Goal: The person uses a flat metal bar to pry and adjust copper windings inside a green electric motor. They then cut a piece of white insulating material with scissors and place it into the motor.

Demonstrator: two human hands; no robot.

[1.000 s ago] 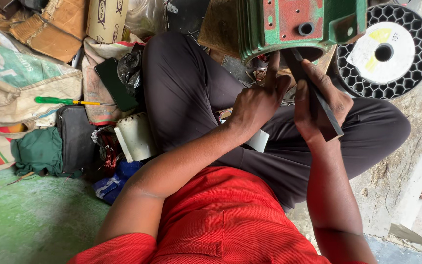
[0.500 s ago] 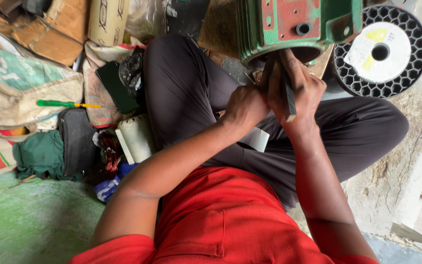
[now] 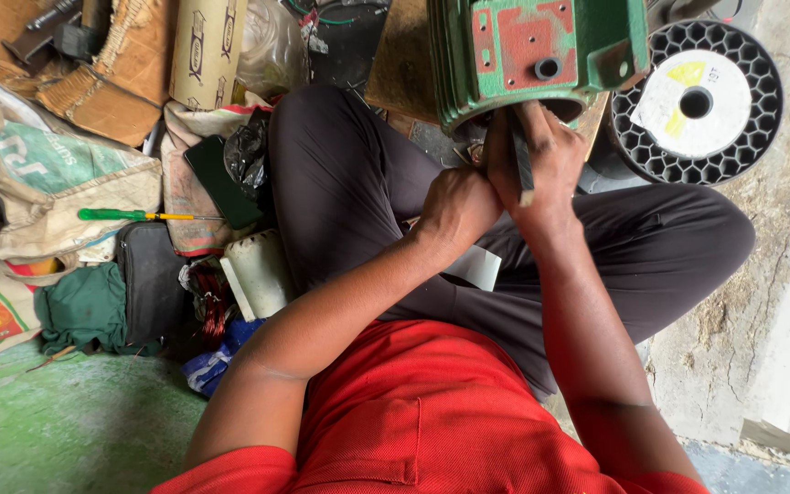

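Two bare hands meet at the open lower mouth of a green electric motor housing [image 3: 541, 59], seen from the head camera looking straight down over a red shirt [image 3: 432, 412] and crossed legs in dark trousers [image 3: 358, 201].

Head view, centre. The housing stands just beyond the knees, ribbed casing upward in the frame, with a worn reddish terminal plate [image 3: 523, 41] on its face. The right hand [image 3: 541, 169] is closed around a slim dark flat tool [image 3: 523, 165], whose upper end reaches into the housing mouth. The left hand [image 3: 454, 210] is curled shut just beside it, knuckles touching the right hand; whether it pinches anything cannot be told. A small white slip [image 3: 477, 267] lies on the lap below the hands.

Head view, surroundings. A black honeycomb wire spool [image 3: 697, 105] with a white centre label rests right of the housing. To the left lie a green-handled screwdriver [image 3: 134, 215], a dark phone [image 3: 221, 183], printed sacks [image 3: 57, 183], a cardboard tube [image 3: 208, 50] and a tangle of copper wire [image 3: 212, 306].

Judged step: the tool is being worked into the stator opening, probably seating or pressing something in a slot; this appears to be mid-process. The next move would call for firm, straight pressure along the blade, with the left hand steadying close by so the tip does not slip sideways.
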